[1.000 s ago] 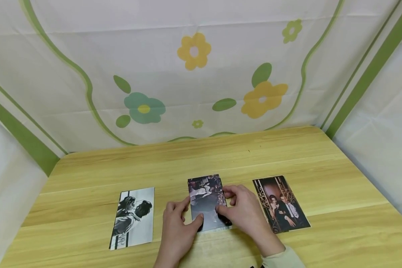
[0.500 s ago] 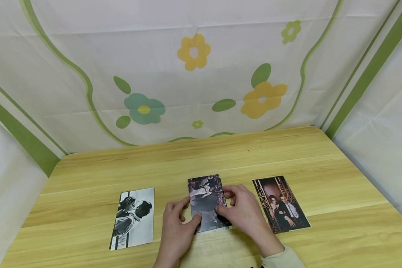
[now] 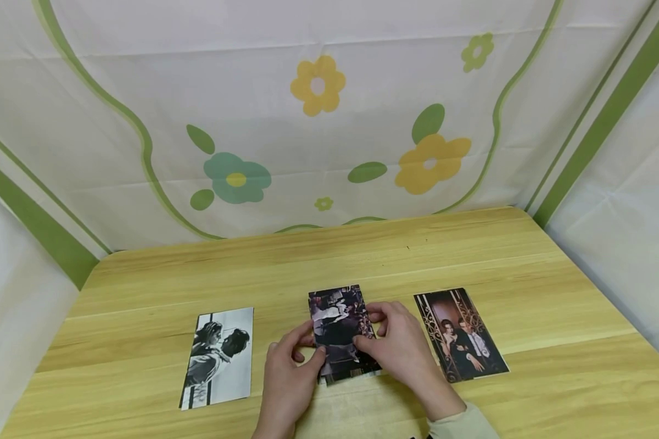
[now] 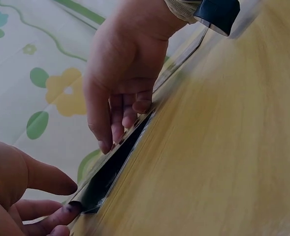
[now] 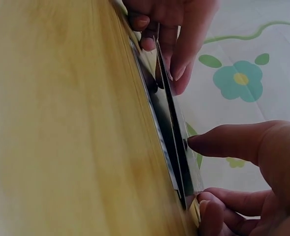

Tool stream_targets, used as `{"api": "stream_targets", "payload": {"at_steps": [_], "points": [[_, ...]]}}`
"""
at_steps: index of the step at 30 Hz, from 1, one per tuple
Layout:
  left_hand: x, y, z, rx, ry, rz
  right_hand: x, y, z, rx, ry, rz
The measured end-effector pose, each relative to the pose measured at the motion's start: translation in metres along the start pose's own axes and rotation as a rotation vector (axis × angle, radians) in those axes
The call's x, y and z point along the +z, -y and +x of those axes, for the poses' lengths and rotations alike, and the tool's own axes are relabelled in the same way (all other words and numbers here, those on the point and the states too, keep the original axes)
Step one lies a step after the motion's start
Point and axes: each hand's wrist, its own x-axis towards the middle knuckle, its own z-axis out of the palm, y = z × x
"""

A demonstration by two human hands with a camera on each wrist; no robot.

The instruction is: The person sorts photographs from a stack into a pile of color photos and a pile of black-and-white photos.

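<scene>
Both hands are at the middle stack of glossy photo cards (image 3: 343,326), whose top picture shows a figure in white on a dark ground. My left hand (image 3: 291,378) pinches the left edge of the upper card, thumb on its face. On the right edge, my right hand (image 3: 398,344) does the same. In the right wrist view the upper cards (image 5: 177,132) tilt up from a lower card (image 5: 152,115) near the table, with a gap between. The left wrist view shows that dark gap under the upper card (image 4: 115,162). Some fingertips are hidden under the card.
A black-and-white photo card (image 3: 219,356) of a couple lies to the left. Right of the hands is a darker couple photo card (image 3: 464,335), with another edge showing beneath it. The wooden table (image 3: 571,317) meets a flowered white cloth (image 3: 329,140) behind.
The upper card in the middle has tilted up and shifted slightly off the cards below; its glare has gone. Lower edges now show at its near side. My left hand has moved slightly left.
</scene>
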Motion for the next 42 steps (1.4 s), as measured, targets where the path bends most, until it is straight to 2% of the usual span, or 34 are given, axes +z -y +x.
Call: {"api": "stream_targets", "payload": {"at_steps": [9,18,31,37,42], "points": [[0.0002,-0.0004,-0.0001,0.0,-0.001,0.013,0.0005,0.0015,0.0003,0.025,-0.001,0.055],[-0.0002,-0.0019,0.0011,-0.032,0.008,0.034,-0.0001,0.0019,0.0005,0.014,-0.014,0.076],[-0.0014,-0.0023,0.0017,-0.031,0.017,0.087,0.0024,0.0028,-0.0001,0.002,-0.012,0.14],[-0.0019,-0.0023,0.0016,-0.018,0.009,0.075,0.0037,0.0025,-0.0004,-0.028,-0.033,0.15],[-0.0034,-0.0023,0.0014,-0.013,-0.004,0.021,0.0041,0.0019,-0.0003,-0.043,-0.044,0.16]]}}
